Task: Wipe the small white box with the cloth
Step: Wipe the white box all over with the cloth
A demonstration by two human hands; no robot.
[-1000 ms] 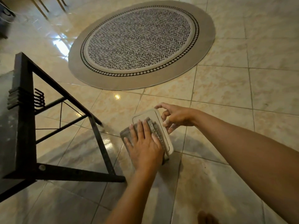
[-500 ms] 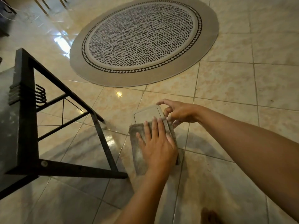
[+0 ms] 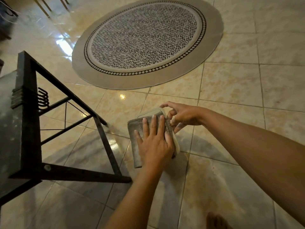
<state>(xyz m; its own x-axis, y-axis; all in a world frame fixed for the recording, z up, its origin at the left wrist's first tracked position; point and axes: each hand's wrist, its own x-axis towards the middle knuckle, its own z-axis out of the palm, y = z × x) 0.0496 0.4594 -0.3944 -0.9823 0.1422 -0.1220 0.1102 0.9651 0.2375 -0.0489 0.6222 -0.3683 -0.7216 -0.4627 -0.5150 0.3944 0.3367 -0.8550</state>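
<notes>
A small white box (image 3: 152, 112) is held in the air above the tiled floor, its flat top facing up. A folded grey cloth (image 3: 136, 131) lies over most of that top, leaving only the far end and the right edge of the box showing. My left hand (image 3: 154, 143) presses flat on the cloth with the fingers spread. My right hand (image 3: 180, 115) grips the box's right edge at the far corner with thumb and fingertips.
A black metal table frame (image 3: 31, 123) with a dark stone top stands at the left, its leg close to the cloth. A round patterned rug (image 3: 145, 40) lies on the floor beyond the box. A bare foot (image 3: 216, 219) shows at the bottom.
My left hand has slid the cloth away from me along the box top, so less of the white top shows. The right hand has kept its hold on the box's edge.
</notes>
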